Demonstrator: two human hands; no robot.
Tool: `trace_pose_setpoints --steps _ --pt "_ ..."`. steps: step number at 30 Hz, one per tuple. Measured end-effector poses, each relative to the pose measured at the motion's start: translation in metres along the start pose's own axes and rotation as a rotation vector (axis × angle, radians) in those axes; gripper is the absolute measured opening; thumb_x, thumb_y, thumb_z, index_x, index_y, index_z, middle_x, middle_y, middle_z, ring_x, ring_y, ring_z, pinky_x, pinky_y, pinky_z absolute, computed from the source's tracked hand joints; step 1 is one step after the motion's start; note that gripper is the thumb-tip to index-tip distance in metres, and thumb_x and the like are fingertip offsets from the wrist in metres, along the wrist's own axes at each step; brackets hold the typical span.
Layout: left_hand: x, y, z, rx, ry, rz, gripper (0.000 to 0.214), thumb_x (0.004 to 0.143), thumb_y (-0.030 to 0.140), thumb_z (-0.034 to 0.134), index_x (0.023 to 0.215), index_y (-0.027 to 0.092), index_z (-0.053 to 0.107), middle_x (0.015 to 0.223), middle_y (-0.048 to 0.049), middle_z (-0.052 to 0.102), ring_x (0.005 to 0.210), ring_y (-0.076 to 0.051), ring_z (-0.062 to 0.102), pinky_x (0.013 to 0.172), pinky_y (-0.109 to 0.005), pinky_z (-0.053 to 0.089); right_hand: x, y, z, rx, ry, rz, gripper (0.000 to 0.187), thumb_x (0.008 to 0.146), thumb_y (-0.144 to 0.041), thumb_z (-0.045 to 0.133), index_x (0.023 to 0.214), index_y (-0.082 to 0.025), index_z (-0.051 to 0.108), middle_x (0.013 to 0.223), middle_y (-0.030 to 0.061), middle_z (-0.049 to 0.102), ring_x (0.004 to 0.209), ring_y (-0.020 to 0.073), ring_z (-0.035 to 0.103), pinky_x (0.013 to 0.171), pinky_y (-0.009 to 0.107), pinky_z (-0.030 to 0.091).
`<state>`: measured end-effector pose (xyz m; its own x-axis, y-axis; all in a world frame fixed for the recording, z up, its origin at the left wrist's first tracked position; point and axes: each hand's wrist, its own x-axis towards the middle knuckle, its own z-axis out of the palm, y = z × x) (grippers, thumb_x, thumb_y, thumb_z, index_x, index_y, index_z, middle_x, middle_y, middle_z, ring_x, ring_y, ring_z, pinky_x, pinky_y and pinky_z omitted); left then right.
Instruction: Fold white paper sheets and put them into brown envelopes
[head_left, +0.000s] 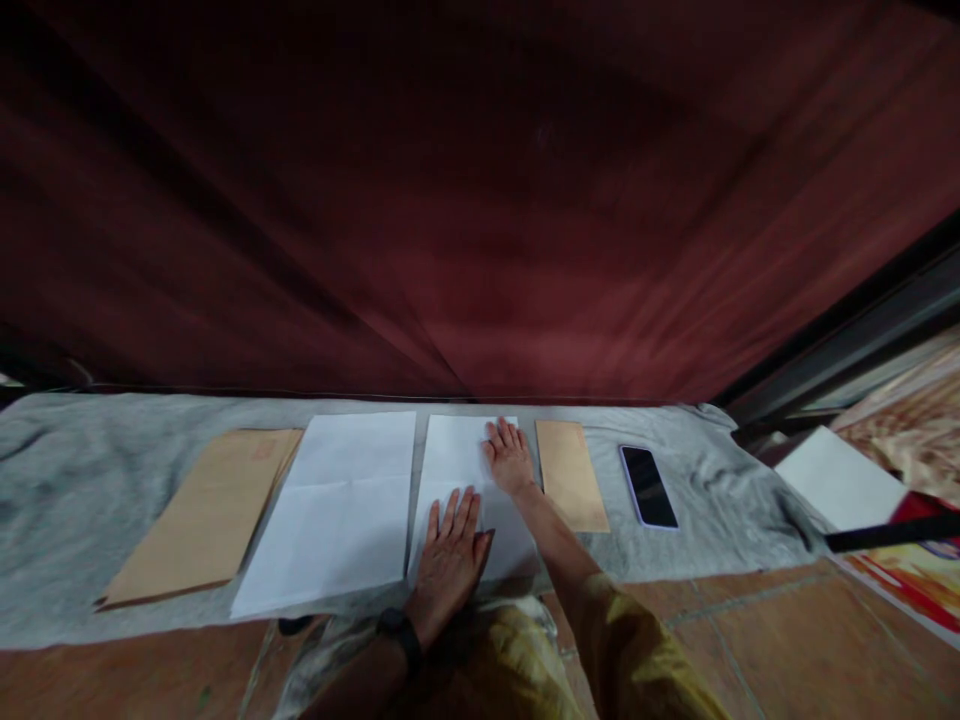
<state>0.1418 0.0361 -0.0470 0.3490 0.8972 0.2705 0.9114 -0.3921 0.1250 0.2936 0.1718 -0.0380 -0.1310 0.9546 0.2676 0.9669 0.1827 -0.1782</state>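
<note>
White paper sheet (454, 450) lies on grey cloth (90, 480), between second sheet (337, 510) and brown envelope (571, 475) — left hand (450, 550) and right hand (510, 458) pressed flat on it, fingers spread, gripping nothing.

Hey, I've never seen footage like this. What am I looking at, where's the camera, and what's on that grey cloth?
There is no machine here: the single picture comes from a camera worn on a person's head, looking down at their own bare hands. The left hand, with a dark wristband, and the right hand both lie flat and open on a white sheet; neither grips anything. The sheet rests on a grey cloth spread on a tiled floor. Beside it lie a second white sheet, large brown envelopes, a smaller brown envelope and a dark-screened phone. A dark red curtain hangs behind.
</note>
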Motion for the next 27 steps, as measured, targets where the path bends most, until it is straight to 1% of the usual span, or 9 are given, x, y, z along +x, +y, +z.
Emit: trace_pose_setpoints --steps 3,6,8,10,12,15,19,23,27 --pt "-0.001 0.000 -0.001 0.017 0.001 0.004 0.057 0.099 0.037 0.040 0.152 0.015 0.042 0.159 -0.0110 0.042 0.151 -0.029 0.030 0.124 -0.057 0.021 -0.030 -0.011 -0.003 0.033 0.049 0.010 0.049 0.106 -0.031 0.033 0.151 -0.016 0.045 0.158 0.0141 0.041 0.147 0.0274 0.037 0.118 0.048 0.032" --pt "-0.003 -0.001 -0.002 0.025 -0.016 0.032 0.056 0.097 0.026 0.040 0.151 0.013 0.043 0.159 -0.0112 0.041 0.151 -0.030 0.030 0.123 -0.058 0.022 -0.076 -0.021 -0.005 0.081 0.053 -0.084 0.049 0.105 -0.029 0.036 0.153 -0.019 0.042 0.162 0.0111 0.035 0.150 0.0264 0.032 0.119 0.047 0.032" --pt "-0.004 -0.002 -0.003 0.009 -0.026 0.039 0.055 0.095 0.020 0.039 0.149 0.013 0.045 0.158 -0.0102 0.043 0.150 -0.030 0.032 0.123 -0.057 0.024 -0.102 -0.023 -0.007 0.098 0.050 -0.105 0.048 0.105 -0.030 0.038 0.152 -0.019 0.045 0.162 0.0104 0.035 0.150 0.0256 0.032 0.119 0.046 0.031" --pt "-0.001 -0.002 -0.006 -0.022 -0.019 0.023 0.054 0.094 0.017 0.038 0.148 0.013 0.046 0.157 -0.0104 0.044 0.150 -0.029 0.033 0.123 -0.055 0.025 -0.118 -0.023 -0.009 0.092 0.045 -0.097 0.047 0.105 -0.031 0.039 0.151 -0.021 0.046 0.161 0.0098 0.037 0.149 0.0256 0.034 0.120 0.047 0.031" --pt "0.007 -0.003 -0.009 -0.063 0.002 -0.002 0.055 0.095 0.017 0.037 0.149 0.012 0.043 0.158 -0.0117 0.042 0.151 -0.027 0.031 0.124 -0.052 0.026 -0.125 -0.022 -0.010 0.083 0.042 -0.090 0.047 0.105 -0.032 0.040 0.150 -0.021 0.047 0.160 0.0095 0.039 0.148 0.0257 0.036 0.120 0.047 0.030" --pt "0.024 -0.009 -0.011 -0.116 0.015 -0.031 0.057 0.097 0.019 0.035 0.153 0.010 0.037 0.161 -0.0131 0.038 0.153 -0.024 0.026 0.125 -0.049 0.025 -0.124 -0.022 -0.012 0.064 0.040 -0.086 0.047 0.104 -0.031 0.041 0.150 -0.021 0.047 0.159 0.0091 0.042 0.146 0.0259 0.038 0.120 0.046 0.030" --pt "0.040 -0.021 -0.003 -0.110 -0.022 -0.131 0.057 0.099 0.029 0.035 0.152 0.008 0.037 0.160 -0.0170 0.038 0.152 -0.028 0.026 0.124 -0.052 0.024 -0.122 -0.023 -0.012 0.044 0.049 -0.085 0.047 0.105 -0.032 0.041 0.149 -0.021 0.048 0.158 0.0096 0.043 0.146 0.0263 0.039 0.119 0.046 0.030" --pt "0.035 -0.030 0.008 -0.136 0.012 -0.208 0.061 0.099 0.035 0.037 0.152 0.004 0.037 0.160 -0.0216 0.035 0.153 -0.031 0.025 0.123 -0.053 0.026 -0.124 -0.022 -0.012 0.043 0.060 -0.092 0.048 0.105 -0.033 0.040 0.151 -0.021 0.046 0.158 0.0096 0.042 0.146 0.0261 0.039 0.119 0.046 0.031" --pt "0.026 -0.033 0.012 -0.219 0.067 -0.288 0.062 0.097 0.033 0.042 0.148 -0.001 0.039 0.159 -0.0265 0.035 0.152 -0.035 0.026 0.122 -0.055 0.028 -0.123 -0.022 -0.012 0.050 0.056 -0.093 0.049 0.104 -0.033 0.042 0.152 -0.021 0.045 0.158 0.0094 0.043 0.146 0.0261 0.039 0.119 0.046 0.031"
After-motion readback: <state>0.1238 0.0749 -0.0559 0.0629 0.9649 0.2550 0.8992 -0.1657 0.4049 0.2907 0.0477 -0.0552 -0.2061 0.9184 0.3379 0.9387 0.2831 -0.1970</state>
